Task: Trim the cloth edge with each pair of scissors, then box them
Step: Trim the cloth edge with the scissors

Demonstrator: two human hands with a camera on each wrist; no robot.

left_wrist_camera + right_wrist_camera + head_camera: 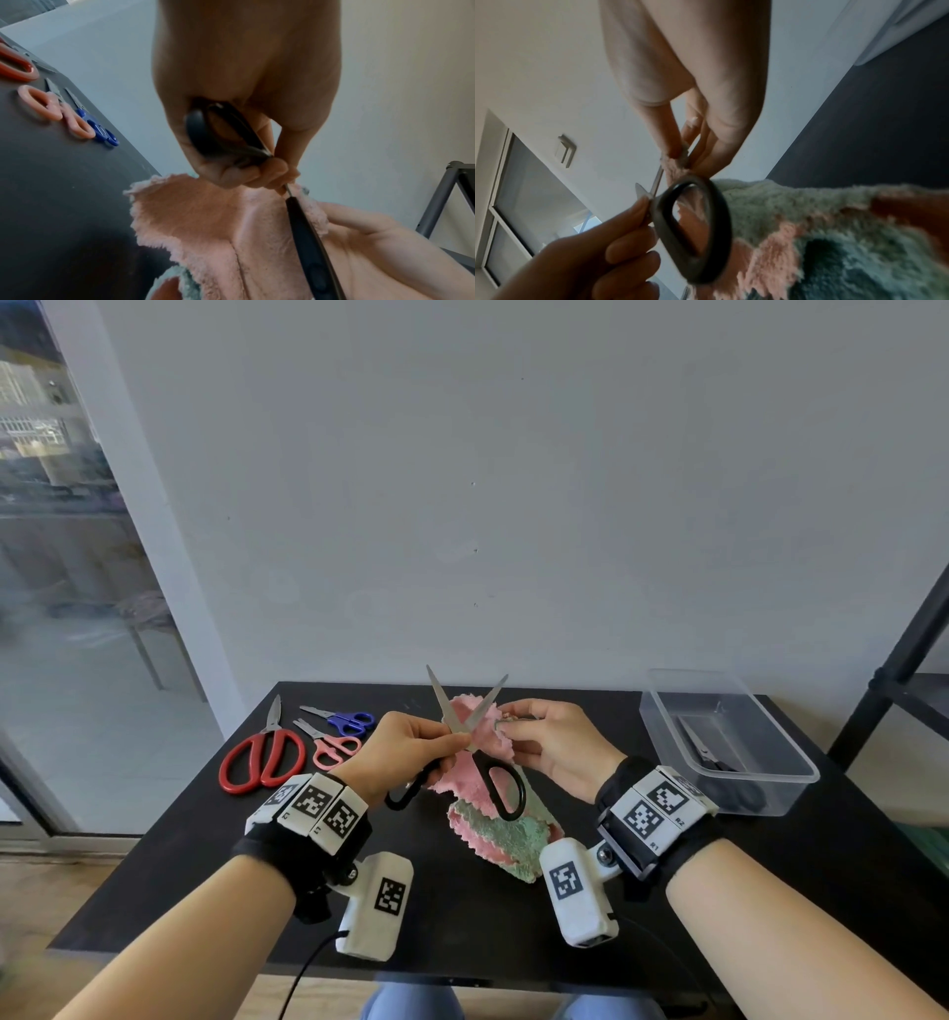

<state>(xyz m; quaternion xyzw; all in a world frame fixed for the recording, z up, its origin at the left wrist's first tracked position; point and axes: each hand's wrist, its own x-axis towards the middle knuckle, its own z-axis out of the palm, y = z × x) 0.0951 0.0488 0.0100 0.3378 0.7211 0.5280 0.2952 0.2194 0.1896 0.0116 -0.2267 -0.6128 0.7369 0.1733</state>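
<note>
Bare forearms, black straps behind each hand carrying white blocks with black square tags, plus white camera pods, black cable off the left one, blue jeans.

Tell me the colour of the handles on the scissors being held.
Black handles on the held scissors, gripped by the left hand; clearest in the head view.

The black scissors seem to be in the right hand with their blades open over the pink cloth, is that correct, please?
Not quite: the left hand holds the black scissors, as the head view shows. Their blades are open over the pink cloth, which the right hand pinches.
</note>
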